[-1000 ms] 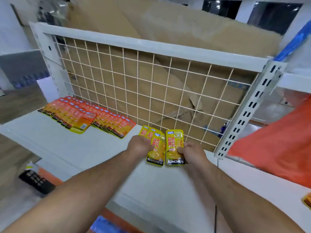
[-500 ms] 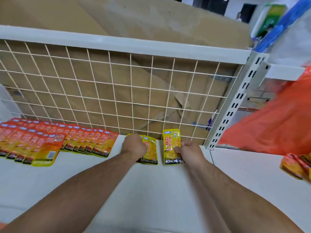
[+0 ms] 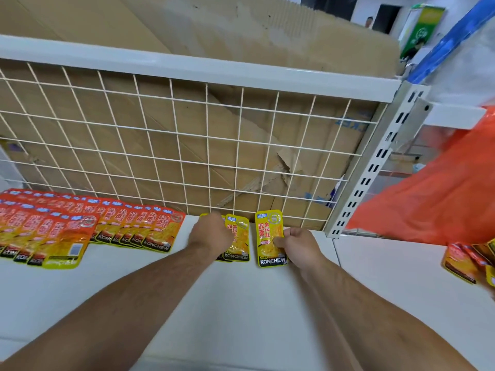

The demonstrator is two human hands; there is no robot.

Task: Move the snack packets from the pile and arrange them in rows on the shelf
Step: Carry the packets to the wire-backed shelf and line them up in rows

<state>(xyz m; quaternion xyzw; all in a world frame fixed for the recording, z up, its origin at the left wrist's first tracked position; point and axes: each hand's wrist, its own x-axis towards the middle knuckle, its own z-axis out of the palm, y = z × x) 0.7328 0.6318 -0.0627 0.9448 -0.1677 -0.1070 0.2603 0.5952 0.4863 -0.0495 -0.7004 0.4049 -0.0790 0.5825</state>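
Both hands are at the back of the white shelf (image 3: 241,303), by the wire grid. My left hand (image 3: 210,234) holds a small overlapping stack of yellow snack packets (image 3: 237,241), its fingers curled over them. My right hand (image 3: 297,243) pinches one yellow snack packet (image 3: 269,241) by its right edge, flat on the shelf just right of the stack. Two overlapping rows of orange snack packets (image 3: 88,228) lie on the shelf to the left. A pile of orange packets (image 3: 468,261) shows at the right edge.
A white wire grid (image 3: 187,145) backs the shelf, with brown cardboard behind it. A slotted white upright (image 3: 375,167) stands at the right end of the grid. An orange plastic bag (image 3: 434,199) hangs over the neighbouring shelf on the right.
Both hands have carried the yellow packets back to the wire grid and set them down on the shelf. The view has swung to the right and closer.
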